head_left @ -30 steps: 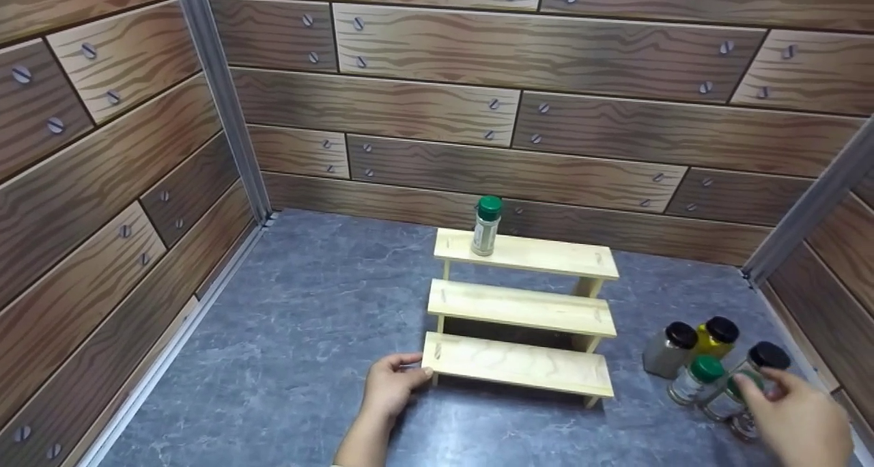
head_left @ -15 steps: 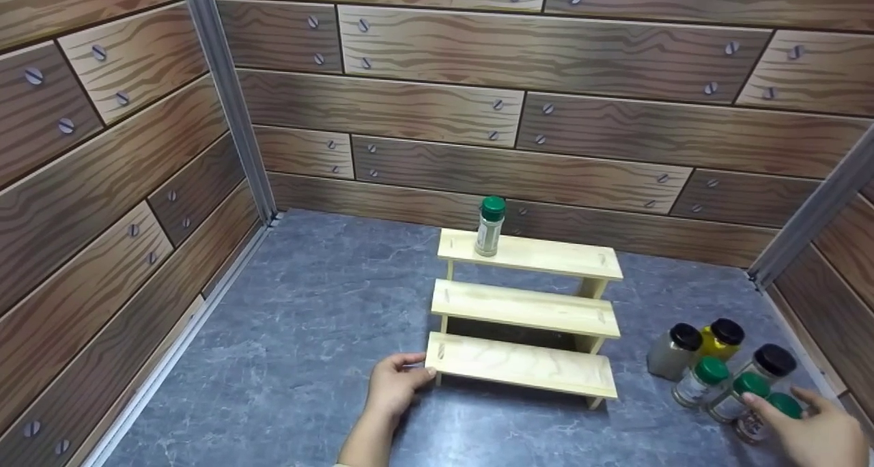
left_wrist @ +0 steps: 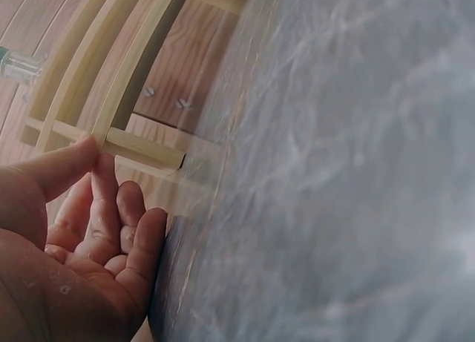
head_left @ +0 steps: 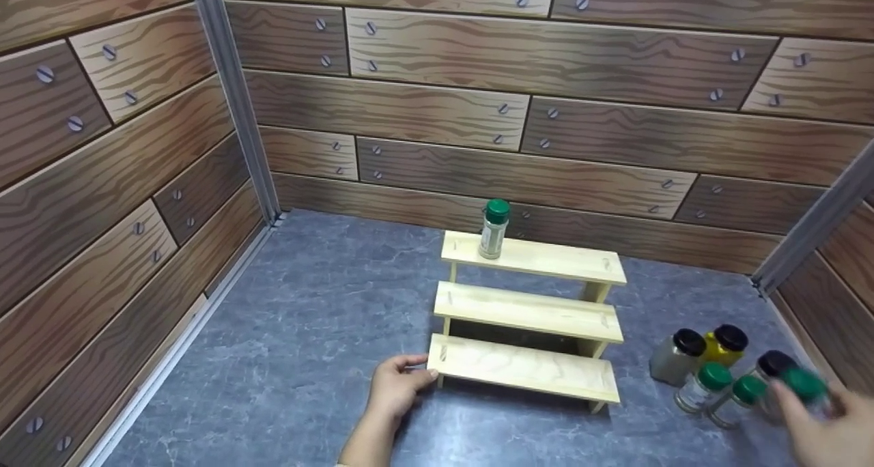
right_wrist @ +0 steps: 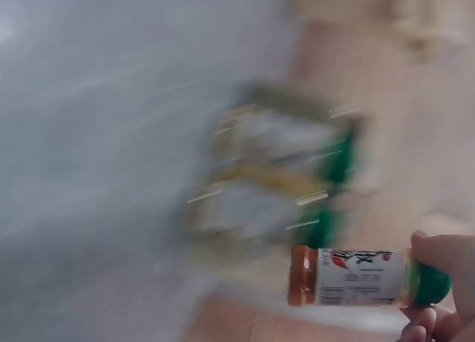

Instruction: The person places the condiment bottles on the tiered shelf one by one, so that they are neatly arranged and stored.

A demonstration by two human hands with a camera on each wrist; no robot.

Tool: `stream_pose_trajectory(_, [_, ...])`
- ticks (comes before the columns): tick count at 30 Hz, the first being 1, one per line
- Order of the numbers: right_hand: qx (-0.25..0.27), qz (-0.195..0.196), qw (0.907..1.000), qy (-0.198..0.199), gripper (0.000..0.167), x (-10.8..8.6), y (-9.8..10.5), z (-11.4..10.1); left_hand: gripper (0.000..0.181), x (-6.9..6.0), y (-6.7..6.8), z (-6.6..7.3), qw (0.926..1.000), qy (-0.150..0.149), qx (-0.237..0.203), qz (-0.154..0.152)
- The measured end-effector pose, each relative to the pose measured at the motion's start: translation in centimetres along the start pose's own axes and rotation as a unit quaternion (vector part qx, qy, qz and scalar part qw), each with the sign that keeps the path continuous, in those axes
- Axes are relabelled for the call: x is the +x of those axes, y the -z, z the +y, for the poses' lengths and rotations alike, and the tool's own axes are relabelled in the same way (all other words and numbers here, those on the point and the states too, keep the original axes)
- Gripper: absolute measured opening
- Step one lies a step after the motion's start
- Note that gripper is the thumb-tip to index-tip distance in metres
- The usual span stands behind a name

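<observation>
A three-step pale wooden rack [head_left: 522, 368] stands on the table, one green-capped jar [head_left: 494, 229] on its top step. My left hand [head_left: 396, 390] pinches the left end of the lowest step; in the left wrist view thumb and index finger [left_wrist: 100, 153] meet at that corner. At the right, my right hand [head_left: 829, 422] grips a green-capped jar [head_left: 804, 386] by its cap, blurred in the head view. The right wrist view shows this jar [right_wrist: 360, 277] with a white label and orange-brown contents, thumb and fingers round the cap.
Beside the right hand stand two green-capped jars [head_left: 713, 377] [head_left: 749, 390], a grey black-capped jar [head_left: 676, 358], a yellow one [head_left: 725, 345] and another black-capped jar [head_left: 775, 364]. Wood-patterned walls [head_left: 437, 105] enclose the grey table [head_left: 328, 282].
My right hand has moved from over the jars to the rightmost green-capped one, gripped it and raised it from the group. My left hand keeps its place at the rack.
</observation>
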State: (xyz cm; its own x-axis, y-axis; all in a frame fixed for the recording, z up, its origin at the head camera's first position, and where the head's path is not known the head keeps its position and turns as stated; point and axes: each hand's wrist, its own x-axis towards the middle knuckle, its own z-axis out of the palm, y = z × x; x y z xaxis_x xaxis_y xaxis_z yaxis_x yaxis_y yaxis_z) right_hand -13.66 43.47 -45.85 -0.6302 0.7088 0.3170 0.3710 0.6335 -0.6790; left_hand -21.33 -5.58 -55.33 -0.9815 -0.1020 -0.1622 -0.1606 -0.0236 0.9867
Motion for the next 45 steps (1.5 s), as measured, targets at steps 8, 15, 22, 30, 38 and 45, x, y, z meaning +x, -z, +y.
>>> stream_pose_trajectory(8, [0.096,0.017,0.9742,0.204,0.039,0.5,0.5,-11.5,0.033,0.0,0.3,-0.1,0.9999,-0.011,-0.004,0.006])
stream_pose_trajectory(15, [0.16,-0.103,0.9414,0.279,0.033,1.5,-3.7,-18.2,0.03,-0.1,-0.2,0.0,0.9998,-0.017,-0.012,0.006])
stream_pose_trajectory(22, [0.187,-0.224,0.9257,0.241,0.039,1.1,-8.2,-22.6,0.029,0.0,-0.3,0.2,0.9998,-0.018,-0.011,0.004])
stream_pose_trajectory(30, [0.156,-0.257,0.9216,0.246,0.041,0.2,-11.5,-26.2,0.03,0.2,-0.2,0.0,0.9998,-0.016,-0.014,-0.001])
stream_pose_trajectory(38, [0.156,-0.26,0.921,0.245,0.036,-0.5,-13.6,-27.2,0.031,0.3,-0.4,-0.2,0.9999,-0.011,-0.008,-0.001])
stream_pose_trajectory(45, [0.142,-0.248,0.9247,0.252,0.038,-0.9,-14.1,-26.8,0.03,0.4,-0.2,-0.3,0.9999,-0.008,0.0,0.006])
